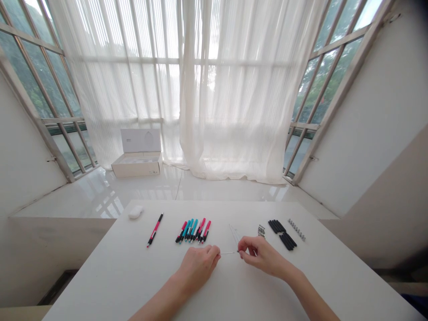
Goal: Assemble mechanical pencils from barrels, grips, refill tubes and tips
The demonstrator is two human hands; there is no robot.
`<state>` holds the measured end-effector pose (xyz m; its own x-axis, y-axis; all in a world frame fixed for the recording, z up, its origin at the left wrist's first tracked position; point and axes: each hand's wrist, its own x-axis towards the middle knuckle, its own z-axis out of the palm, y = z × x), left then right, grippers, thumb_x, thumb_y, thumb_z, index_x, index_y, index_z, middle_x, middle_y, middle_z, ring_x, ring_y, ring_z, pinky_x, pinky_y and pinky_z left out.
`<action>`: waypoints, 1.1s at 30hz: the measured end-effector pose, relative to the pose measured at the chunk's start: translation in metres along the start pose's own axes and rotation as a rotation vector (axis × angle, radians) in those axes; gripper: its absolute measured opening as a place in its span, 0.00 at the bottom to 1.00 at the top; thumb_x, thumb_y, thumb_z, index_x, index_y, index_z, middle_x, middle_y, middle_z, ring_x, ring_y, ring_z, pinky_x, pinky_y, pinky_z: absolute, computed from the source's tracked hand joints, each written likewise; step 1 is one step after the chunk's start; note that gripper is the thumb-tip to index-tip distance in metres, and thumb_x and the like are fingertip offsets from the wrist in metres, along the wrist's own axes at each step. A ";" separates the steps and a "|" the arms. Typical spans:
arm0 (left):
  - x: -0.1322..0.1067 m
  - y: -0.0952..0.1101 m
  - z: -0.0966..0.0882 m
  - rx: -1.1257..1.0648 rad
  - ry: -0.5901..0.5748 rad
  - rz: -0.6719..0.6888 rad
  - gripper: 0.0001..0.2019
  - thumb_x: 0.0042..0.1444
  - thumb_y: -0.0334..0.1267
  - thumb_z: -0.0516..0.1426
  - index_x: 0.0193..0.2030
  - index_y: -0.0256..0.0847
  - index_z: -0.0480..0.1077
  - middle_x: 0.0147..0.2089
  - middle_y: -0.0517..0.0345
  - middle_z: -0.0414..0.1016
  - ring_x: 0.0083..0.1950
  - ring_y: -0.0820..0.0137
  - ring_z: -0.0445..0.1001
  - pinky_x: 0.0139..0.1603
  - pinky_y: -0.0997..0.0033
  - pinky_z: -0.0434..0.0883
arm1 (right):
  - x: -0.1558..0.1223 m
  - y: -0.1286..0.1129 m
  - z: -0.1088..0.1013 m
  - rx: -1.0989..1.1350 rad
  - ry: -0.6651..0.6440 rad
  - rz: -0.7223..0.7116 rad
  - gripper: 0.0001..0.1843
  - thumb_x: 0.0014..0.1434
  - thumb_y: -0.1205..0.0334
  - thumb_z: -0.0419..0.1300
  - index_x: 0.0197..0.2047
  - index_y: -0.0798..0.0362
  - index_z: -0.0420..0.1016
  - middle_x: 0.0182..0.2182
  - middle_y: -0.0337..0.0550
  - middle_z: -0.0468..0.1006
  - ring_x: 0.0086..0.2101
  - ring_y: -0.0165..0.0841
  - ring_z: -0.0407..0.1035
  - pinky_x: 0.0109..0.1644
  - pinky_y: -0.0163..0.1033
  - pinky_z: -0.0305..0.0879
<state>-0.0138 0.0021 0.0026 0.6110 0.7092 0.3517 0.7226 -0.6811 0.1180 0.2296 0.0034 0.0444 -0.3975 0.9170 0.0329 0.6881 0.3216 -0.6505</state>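
The thin refill point(229, 253) I'm pinching looks like smooth, faintly shiny metal. The pens point(193, 231) on my left are glossy plastic, while the black barrels point(282, 234) on my right are duller plastic. The little parts point(297, 229) beyond them look like grey metal. The table point(83, 285) is smooth matt white, the far floor point(100, 191) polished and glossy, the curtain point(214, 89) sheer cloth, the box point(136, 166) matt card.

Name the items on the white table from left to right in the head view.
small white case → pink-and-black pen → bunch of teal and pink pens → small metal parts → black tubes → row of small metal pieces
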 end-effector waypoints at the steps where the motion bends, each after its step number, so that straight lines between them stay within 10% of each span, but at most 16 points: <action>1: 0.000 0.000 -0.001 0.002 -0.006 0.002 0.07 0.67 0.35 0.47 0.38 0.43 0.64 0.32 0.61 0.74 0.28 0.71 0.72 0.24 0.74 0.59 | 0.000 -0.002 0.002 0.000 0.000 -0.006 0.06 0.54 0.65 0.55 0.31 0.52 0.74 0.19 0.32 0.68 0.22 0.26 0.59 0.27 0.31 0.56; 33: 0.001 0.000 -0.001 0.038 -0.025 0.049 0.06 0.68 0.36 0.47 0.40 0.43 0.63 0.32 0.62 0.73 0.29 0.70 0.72 0.25 0.73 0.57 | 0.002 -0.016 0.021 0.013 0.076 -0.118 0.08 0.56 0.63 0.56 0.31 0.52 0.77 0.25 0.36 0.78 0.23 0.27 0.64 0.31 0.32 0.62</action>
<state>-0.0135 0.0020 0.0041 0.6534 0.6801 0.3324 0.7032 -0.7079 0.0663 0.2052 -0.0043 0.0390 -0.4274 0.8885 0.1671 0.6312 0.4256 -0.6484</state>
